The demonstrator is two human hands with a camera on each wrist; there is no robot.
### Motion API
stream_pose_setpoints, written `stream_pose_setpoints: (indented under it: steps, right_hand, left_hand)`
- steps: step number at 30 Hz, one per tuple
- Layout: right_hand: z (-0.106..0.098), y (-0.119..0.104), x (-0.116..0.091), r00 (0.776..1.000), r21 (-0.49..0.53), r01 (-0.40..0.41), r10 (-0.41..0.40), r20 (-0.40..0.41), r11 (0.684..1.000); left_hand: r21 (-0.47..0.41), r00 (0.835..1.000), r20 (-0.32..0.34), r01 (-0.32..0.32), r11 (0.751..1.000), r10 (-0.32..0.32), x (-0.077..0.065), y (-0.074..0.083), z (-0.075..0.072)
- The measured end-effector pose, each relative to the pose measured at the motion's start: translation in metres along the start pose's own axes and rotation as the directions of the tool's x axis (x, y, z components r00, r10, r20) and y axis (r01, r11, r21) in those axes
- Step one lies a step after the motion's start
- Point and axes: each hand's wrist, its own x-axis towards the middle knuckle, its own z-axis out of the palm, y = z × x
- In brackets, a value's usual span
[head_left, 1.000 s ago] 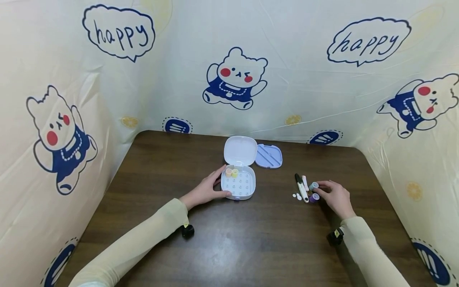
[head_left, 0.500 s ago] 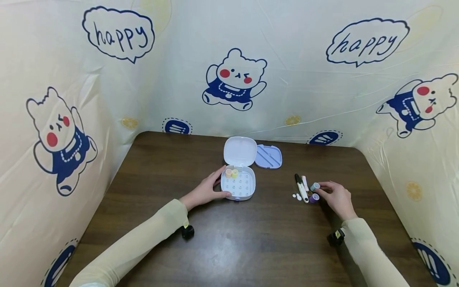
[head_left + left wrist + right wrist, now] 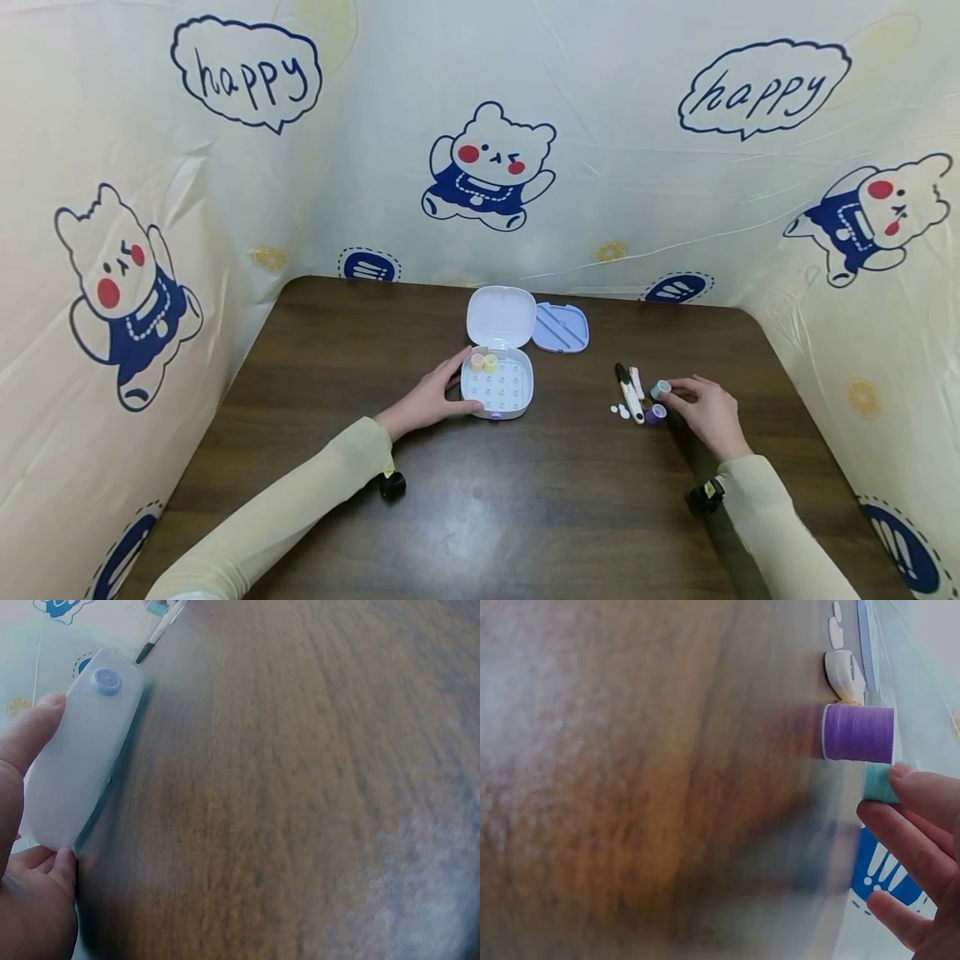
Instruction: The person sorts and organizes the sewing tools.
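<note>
A white sewing box point(image 3: 517, 408) stands on the table with its lid point(image 3: 501, 317) raised. Rows of small pegs line its inside. A peach thread spool point(image 3: 477, 363) and a yellow thread spool point(image 3: 491, 363) sit in its back left corner. My left hand point(image 3: 431, 402) grips the box's left side, thumb at the front and fingers toward the back. Over to the right, my right hand point(image 3: 705, 411) pinches a teal thread spool point(image 3: 879, 783) between thumb and fingers. Just in front of it stands a purple thread spool point(image 3: 859, 733).
A lilac tray point(image 3: 562, 328) with diagonal dividers lies behind the box, to the right. Beside the spools are a black-and-white pen-like tool point(image 3: 630, 393), a pale pink strip point(image 3: 637, 382), a partly hidden brownish item point(image 3: 647, 403) and several small white pieces point(image 3: 623, 411).
My right hand has shifted slightly to the right with the teal thread spool, away from the pen-like tool. My left hand stays on the box.
</note>
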Motion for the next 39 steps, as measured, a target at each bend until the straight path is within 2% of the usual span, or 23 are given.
stream_pose_setpoints:
  steps: [16, 23, 28, 39]
  right_hand:
    - [-0.009, -0.014, 0.0, 0.999, -0.031, 0.053, -0.053, -0.013, 0.998]
    - [-0.011, -0.026, 0.002, 0.996, -0.006, 0.088, -0.088, -0.024, 0.996]
    - [-0.01, -0.035, 0.003, 0.991, 0.001, 0.127, -0.127, -0.048, 0.992]
    - [-0.001, -0.049, 0.007, 0.991, 0.038, 0.133, -0.132, -0.024, 0.99]
  left_hand:
    - [-0.01, 1.0, 0.003, -0.005, 1.0, 0.005, -0.001, -0.001, 0.001]
    - [-0.002, 1.0, -0.001, -0.011, 1.0, 0.011, 0.0, -0.001, 0.0]
    - [-0.008, 1.0, -0.002, -0.007, 1.0, 0.007, 0.001, -0.002, -0.001]
    - [-0.005, 1.0, 0.0, 0.004, 1.0, -0.004, 0.001, -0.002, 0.001]
